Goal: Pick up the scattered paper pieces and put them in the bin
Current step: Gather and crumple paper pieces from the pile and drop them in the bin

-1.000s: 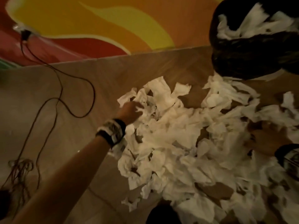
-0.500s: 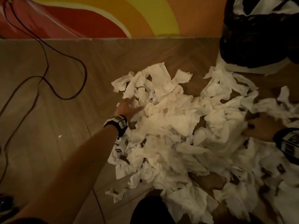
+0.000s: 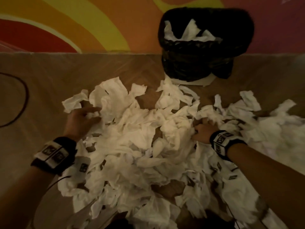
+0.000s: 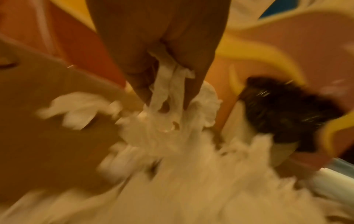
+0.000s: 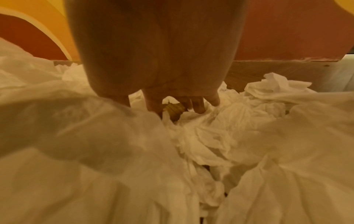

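Head: soft, crumpled white paper (image 3: 140,146) heaped on the wood floor (image 3: 41,96) before a black-bagged bin (image 3: 203,52); both hands at its edges.
Left wrist: blurred; left hand (image 4: 159,50) pinches a paper strip.
Right wrist: right hand (image 5: 161,60), fingers loosely spread, presses into paper.

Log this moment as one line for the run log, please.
left hand: gripping paper | right hand: fingers in paper pile | bin: partly filled | phase: gathering
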{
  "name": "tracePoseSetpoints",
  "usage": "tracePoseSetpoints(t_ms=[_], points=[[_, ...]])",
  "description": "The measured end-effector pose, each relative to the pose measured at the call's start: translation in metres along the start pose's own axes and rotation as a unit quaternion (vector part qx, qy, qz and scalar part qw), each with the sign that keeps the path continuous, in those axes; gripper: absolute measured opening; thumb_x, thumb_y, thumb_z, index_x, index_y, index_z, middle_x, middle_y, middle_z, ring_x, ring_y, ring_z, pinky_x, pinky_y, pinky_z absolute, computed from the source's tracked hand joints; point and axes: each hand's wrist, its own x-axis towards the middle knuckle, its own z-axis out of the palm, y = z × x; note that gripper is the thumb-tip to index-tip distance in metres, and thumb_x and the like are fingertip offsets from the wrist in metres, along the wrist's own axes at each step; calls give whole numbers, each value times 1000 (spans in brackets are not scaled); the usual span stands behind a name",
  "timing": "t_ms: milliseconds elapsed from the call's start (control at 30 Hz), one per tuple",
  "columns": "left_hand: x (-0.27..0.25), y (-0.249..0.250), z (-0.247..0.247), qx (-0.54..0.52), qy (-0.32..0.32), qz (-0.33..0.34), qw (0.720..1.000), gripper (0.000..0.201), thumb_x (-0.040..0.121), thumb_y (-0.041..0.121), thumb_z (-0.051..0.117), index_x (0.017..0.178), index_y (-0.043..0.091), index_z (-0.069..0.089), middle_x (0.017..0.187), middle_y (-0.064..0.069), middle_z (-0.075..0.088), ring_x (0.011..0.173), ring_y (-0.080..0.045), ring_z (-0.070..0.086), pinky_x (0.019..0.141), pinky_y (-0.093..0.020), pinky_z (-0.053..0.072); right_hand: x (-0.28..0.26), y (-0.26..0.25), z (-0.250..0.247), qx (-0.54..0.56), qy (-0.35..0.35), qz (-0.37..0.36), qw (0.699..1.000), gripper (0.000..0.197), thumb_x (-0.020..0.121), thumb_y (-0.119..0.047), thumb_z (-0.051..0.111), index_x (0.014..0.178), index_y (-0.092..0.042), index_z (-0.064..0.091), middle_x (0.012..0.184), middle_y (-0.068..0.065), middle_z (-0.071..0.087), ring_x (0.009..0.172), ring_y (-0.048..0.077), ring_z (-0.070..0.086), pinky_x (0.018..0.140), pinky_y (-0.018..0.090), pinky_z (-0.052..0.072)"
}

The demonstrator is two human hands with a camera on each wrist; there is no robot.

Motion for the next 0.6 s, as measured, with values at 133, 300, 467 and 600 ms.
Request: tracePoseSetpoints(t_ms=[133,300,467,600], points=[[7,71,-34,73,-130,134,980,42,79,15,76,92,52,63,106,17,66,94,9,58,79,-11,41,-3,-1,0,4,10,-10,1000,65,87,-58,50,142,-24,42,160,13,-11,145,44,-7,119,54,4],[18,178,-43,123,-206,228,944,38,76,21,78,85,56,65,95,43,61,97,13,58,80,-7,45,-14,-5,-8,-1,2,-11,1000,77,88,-57,51,150,-18,28,159,18,-12,145,45,-8,119,53,-2],[49,276,-27,132,-166,312,926,24,86,24,70,105,36,64,116,18,57,104,-1,53,88,-19,39,-26,-7,-9,-8,24,-17,1000,84,86,-56,51,153,-19,17,159,20,-9,144,47,-4,118,55,0],[89,336,-4,160,-160,329,917,15,89,23,66,103,27,59,117,8,56,98,-15,53,83,-26,39,-29,-5,-7,-4,35,-25,999,88,87,-54,50,154,-20,5,159,22,-9,144,48,-4,117,56,0]])
